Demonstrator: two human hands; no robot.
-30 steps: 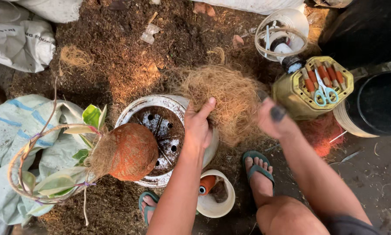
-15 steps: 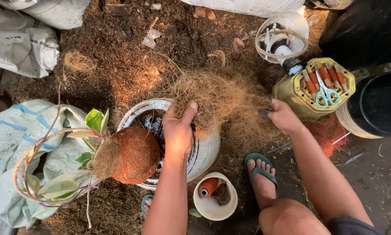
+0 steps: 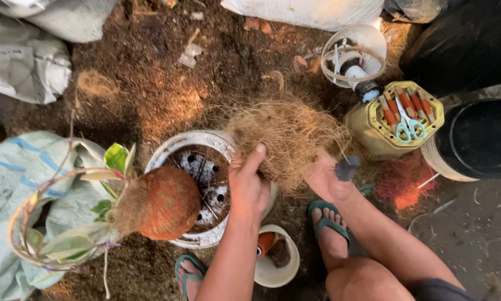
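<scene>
Coconut fibre clump [image 3: 286, 139] between both hands

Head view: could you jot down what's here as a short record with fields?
Setting: ground strewn with dark soil
Left hand: grips one side of the coconut fibre clump
Right hand: grips the clump's other side
Under the clump: white perforated pot, empty of soil
Left of pot: plant with a brown root ball, lying on its side
Right: yellow container holding scissors
Feet: green sandals
</scene>
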